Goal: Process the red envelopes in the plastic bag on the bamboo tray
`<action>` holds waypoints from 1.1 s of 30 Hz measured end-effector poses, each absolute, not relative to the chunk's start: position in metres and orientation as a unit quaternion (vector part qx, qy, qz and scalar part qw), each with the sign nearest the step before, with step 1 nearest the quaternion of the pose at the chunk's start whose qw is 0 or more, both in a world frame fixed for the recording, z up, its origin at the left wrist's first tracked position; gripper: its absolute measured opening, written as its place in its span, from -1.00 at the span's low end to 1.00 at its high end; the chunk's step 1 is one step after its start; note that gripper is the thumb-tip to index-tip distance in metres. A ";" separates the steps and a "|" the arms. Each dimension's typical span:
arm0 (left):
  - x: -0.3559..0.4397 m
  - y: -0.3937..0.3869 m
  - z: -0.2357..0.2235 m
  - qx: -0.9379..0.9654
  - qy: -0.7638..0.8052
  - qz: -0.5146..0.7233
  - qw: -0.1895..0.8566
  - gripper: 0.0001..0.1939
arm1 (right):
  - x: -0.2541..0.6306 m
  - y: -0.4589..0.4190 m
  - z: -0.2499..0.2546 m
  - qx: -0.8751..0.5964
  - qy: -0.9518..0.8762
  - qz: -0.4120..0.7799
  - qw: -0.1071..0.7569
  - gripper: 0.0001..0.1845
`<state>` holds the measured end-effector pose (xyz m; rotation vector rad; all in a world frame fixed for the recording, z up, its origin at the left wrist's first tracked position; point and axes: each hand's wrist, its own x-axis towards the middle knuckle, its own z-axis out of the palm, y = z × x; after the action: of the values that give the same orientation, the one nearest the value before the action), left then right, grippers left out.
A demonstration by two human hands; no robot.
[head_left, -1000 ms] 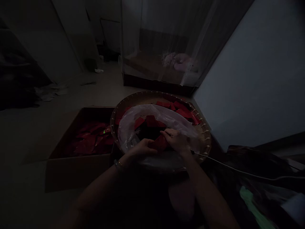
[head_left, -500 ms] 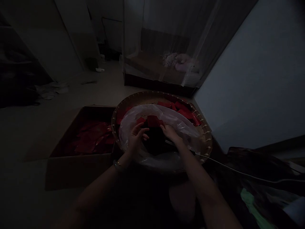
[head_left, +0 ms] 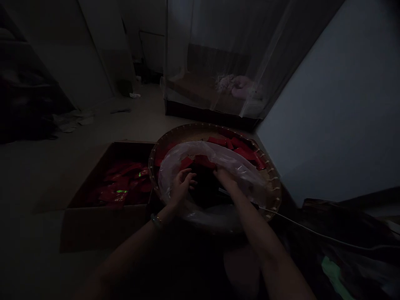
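In the dim head view, a wide round woven basket tray (head_left: 151,160) stands in front of me, with a clear plastic bag (head_left: 242,164) spread over it. My right hand (head_left: 224,176) pinches the right end of a red packet (head_left: 203,161) above a dark object (head_left: 204,189) whose form is lost in shadow. On the left side of that dark object, my left hand (head_left: 183,184) hovers with its fingers apart and curved, holding nothing. Further red packets (head_left: 245,153) lie along the tray's far right side.
Left of the tray, an open cardboard box (head_left: 93,227) holds a heap of red packets (head_left: 117,185). A white cord (head_left: 300,224) runs off to the right. Behind stands a netted bed (head_left: 200,93); a pale wall (head_left: 331,108) rises at the right, and dark cloth lies below it.
The whole view has shifted slightly. The red packet in my right hand has tipped a little, and my left fingers have drawn slightly away from it.
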<state>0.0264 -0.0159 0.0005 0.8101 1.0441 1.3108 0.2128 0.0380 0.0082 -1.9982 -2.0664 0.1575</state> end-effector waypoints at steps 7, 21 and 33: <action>0.025 -0.016 0.001 0.210 0.400 0.473 0.757 -0.69 | 0.214 -0.025 0.011 -0.509 -0.799 -0.002 0.320 -0.76; 0.030 -0.027 -0.013 0.349 0.342 0.441 0.752 -0.44 | 0.196 -0.043 0.002 -0.605 -0.652 0.032 0.455 -0.57; 0.026 -0.033 0.000 0.365 0.374 0.433 0.734 -0.51 | 0.188 -0.051 0.007 -0.575 -0.620 -0.041 0.532 -0.68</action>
<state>0.0258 -0.0334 -0.0004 0.8014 0.8217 0.9529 0.1880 -0.0509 0.0072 -1.3720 -1.4775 -0.0976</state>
